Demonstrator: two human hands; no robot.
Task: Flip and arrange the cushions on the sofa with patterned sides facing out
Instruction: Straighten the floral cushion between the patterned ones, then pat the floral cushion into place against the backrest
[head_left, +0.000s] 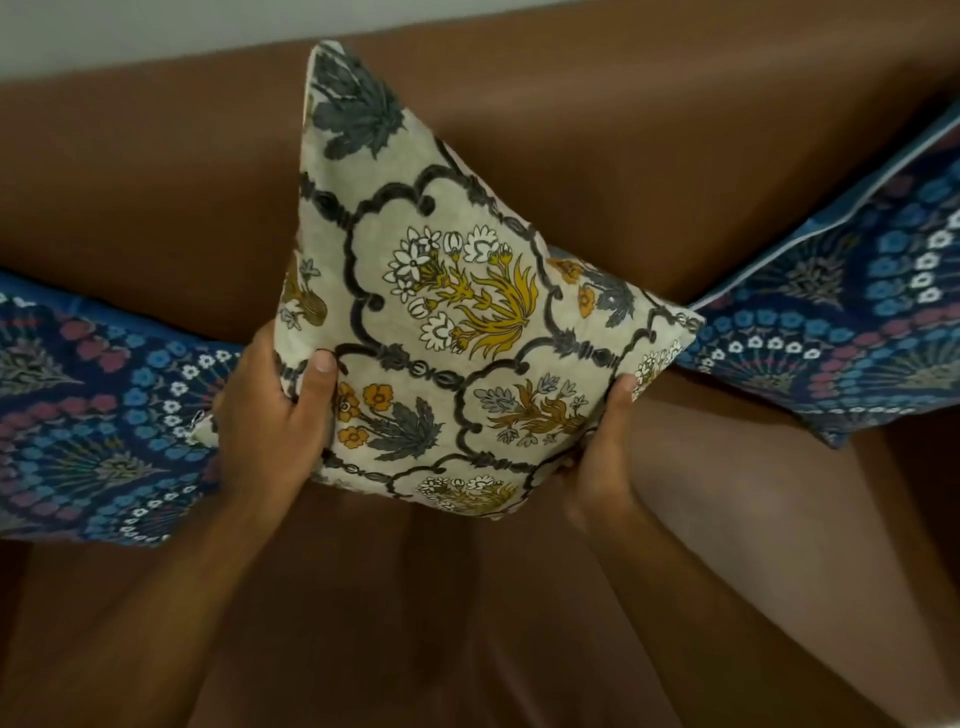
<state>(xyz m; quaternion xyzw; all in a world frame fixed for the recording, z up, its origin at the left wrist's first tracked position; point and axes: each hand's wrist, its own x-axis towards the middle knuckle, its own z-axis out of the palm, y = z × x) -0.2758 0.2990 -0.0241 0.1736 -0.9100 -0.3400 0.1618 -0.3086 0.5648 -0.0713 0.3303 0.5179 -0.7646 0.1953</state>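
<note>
Head view, cream cushion: I hold the cream cushion (457, 322) up in front of the brown sofa (649, 156), tilted so one corner points up toward the top of the backrest and another points right. Its printed side faces me: grey scalloped lattice, white and yellow flowers, grey leaves.

Head view, my left hand: my left hand (270, 421) is closed on the cushion's lower left edge, thumb (319, 384) pressed flat on the printed face, the other fingers wrapped out of sight behind the fabric.

Head view, my right hand: my right hand (597, 457) grips the lower right edge from below, thumb tip resting on the front face near the right corner, the remaining fingers hidden under and behind the cushion.

Head view, left blue cushion: a blue cushion (88, 415) with rings of pink, blue and white flowers lies on the left side of the seat, pattern up, its near edge just behind my left hand.

Head view, right blue cushion: a second blue cushion (857, 332) of the same print leans at the right, pale piping along its upper edge, pattern facing out. The cream cushion's right corner overlaps its left tip; I cannot tell whether they touch.

Head view, sofa: the seat below my forearms is bare brown leather, and a pale wall (130, 31) shows above the backrest.
</note>
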